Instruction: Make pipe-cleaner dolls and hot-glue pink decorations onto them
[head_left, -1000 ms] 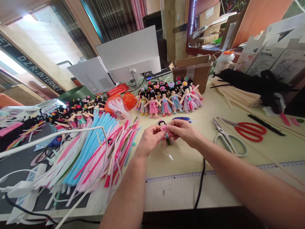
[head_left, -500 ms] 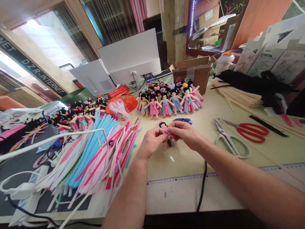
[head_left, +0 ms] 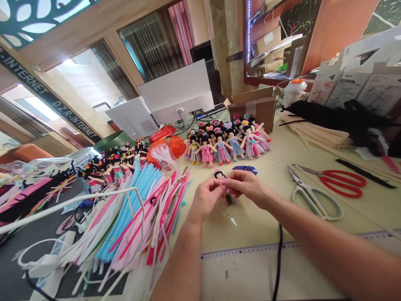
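Observation:
A small pipe-cleaner doll [head_left: 220,177] with black hair and a pink dress is held upright just above the pale table [head_left: 250,221]. My left hand [head_left: 205,200] pinches it from the left and my right hand [head_left: 247,186] pinches it from the right, fingers closed at the doll's chest. Its legs hang below my fingers. A row of several finished dolls [head_left: 225,144] stands behind my hands.
A big heap of blue, pink and white pipe cleaners [head_left: 131,213] lies to the left, with more dolls [head_left: 112,161] behind it. Grey-handled scissors [head_left: 316,200] and red-handled scissors [head_left: 338,179] lie to the right. A black cable [head_left: 277,259], a cardboard box [head_left: 255,104] and monitors [head_left: 178,94] are nearby.
The camera has tilted up and shifted, so everything sits slightly lower and to the right. My hands keep their pinch on the doll with little movement.

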A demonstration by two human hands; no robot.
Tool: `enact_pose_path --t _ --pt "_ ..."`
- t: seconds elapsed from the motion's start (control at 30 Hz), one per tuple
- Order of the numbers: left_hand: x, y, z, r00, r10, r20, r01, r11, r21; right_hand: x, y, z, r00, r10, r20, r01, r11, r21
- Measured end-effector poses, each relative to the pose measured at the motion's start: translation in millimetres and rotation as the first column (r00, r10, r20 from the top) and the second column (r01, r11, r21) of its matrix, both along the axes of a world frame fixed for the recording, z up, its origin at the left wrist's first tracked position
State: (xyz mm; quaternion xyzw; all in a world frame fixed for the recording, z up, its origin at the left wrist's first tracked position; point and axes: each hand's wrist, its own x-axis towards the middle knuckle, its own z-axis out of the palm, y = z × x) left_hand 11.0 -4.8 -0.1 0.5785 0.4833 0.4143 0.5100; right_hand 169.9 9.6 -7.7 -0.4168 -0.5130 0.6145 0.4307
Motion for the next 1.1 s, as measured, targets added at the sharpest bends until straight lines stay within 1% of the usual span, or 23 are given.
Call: enact_pose_path --t 0.1,0.23,0.4,0.47,0.6,0.83,1.0,1.1 --pt "-0.2 1.1 -2.4 0.998 0.059 -0.017 -0.059 0.998 0.027 0.2 0.5 -1.0 1.000 0.014 0.020 -0.014 1.000 0.008" --pt "-0.8 2.3 -2.9 0.992 0.125 -0.025 -0.124 0.991 0.044 0.4 -0.2 -0.7 0.997 0.067 0.044 -0.067 0.998 0.003" --pt "-2.9 2.3 -0.4 0.994 0.074 0.087 -0.074 0.997 -0.003 0.7 -0.5 -1.5 0.994 0.109 0.022 -0.109 0.994 0.023" --pt "-3.8 1.8 1.6 0.992 0.059 0.107 -0.061 0.998 0.010 1.3 -0.5 -1.2 0.993 0.117 0.021 -0.117 0.993 0.018" --pt "-4.7 1.0 3.8 0.998 0.051 0.032 -0.053 0.996 0.075 2.8 -1.1 1.9 0.992 0.125 0.003 -0.125 0.992 -0.011" --pt "0.0 -1.7 4.7 0.989 0.128 -0.068 -0.115 0.980 0.162 3.3 -2.6 4.3 0.984 0.152 -0.096 -0.157 0.986 -0.050" --pt "1.9 -3.1 4.3 0.977 0.177 -0.121 -0.144 0.960 0.241 2.9 -2.1 3.5 0.980 0.152 -0.128 -0.159 0.986 -0.048" --pt "2.0 -2.4 3.0 0.971 0.192 -0.140 -0.153 0.956 0.250 2.4 -2.3 3.8 0.980 0.143 -0.140 -0.152 0.987 -0.058"
